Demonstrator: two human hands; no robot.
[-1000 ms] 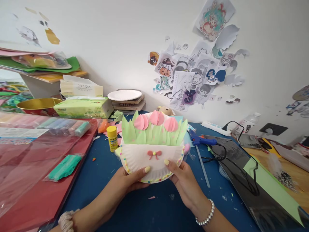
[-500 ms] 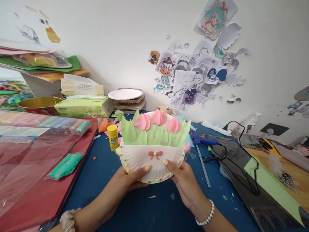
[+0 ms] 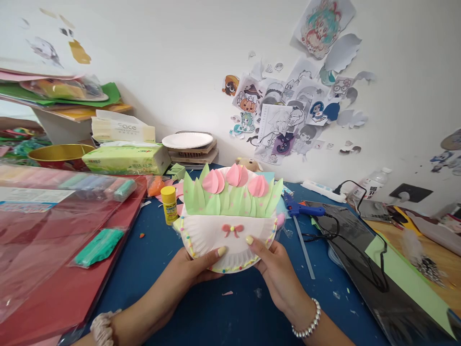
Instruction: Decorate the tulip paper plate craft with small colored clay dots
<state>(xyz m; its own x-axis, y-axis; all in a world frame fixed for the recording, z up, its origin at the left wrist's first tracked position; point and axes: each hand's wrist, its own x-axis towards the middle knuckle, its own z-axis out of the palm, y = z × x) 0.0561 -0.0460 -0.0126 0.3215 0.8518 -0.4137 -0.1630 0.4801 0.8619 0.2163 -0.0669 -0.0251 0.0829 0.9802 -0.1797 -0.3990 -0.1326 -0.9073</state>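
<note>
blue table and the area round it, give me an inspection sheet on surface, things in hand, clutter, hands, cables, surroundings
surface: blue table, small scraps scattered on it
things in hand: paper-plate basket with pink paper tulips and a bow
clutter: yellow bottle, blue glue gun, teal packet on a red sheet
hands: left hand and right hand both grip the basket's lower part, thumbs in front
cables: black cord looped over a dark sheet
surroundings: white wall with drawings

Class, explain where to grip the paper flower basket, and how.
Probably best by the lower curve of the paper flower basket, from below on both sides, thumbs on the plain front, as the left hand and right hand hold it. Pink tulips and green leaves stand up past the straight edge, and the bow sits near its middle, so low grips should spare them.
</note>
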